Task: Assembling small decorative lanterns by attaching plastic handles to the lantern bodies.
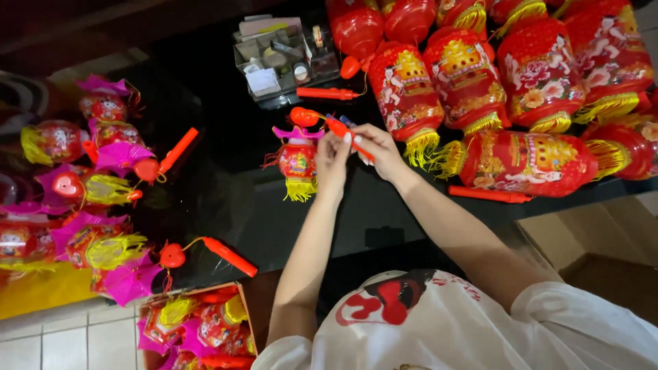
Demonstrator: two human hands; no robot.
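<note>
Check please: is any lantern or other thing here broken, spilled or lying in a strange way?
Nothing looks broken or spilled. The hands, left and right, hold a red handle stick; a small lantern hangs from it over the black table.

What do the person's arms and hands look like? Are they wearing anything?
Both arms are bare from the short sleeves down. The left hand and right hand wear no gloves, rings or watch that I can see. The fingernails look painted a light, whitish colour. The person wears a white T-shirt with loose short sleeves and a red and black print on the front.
</note>
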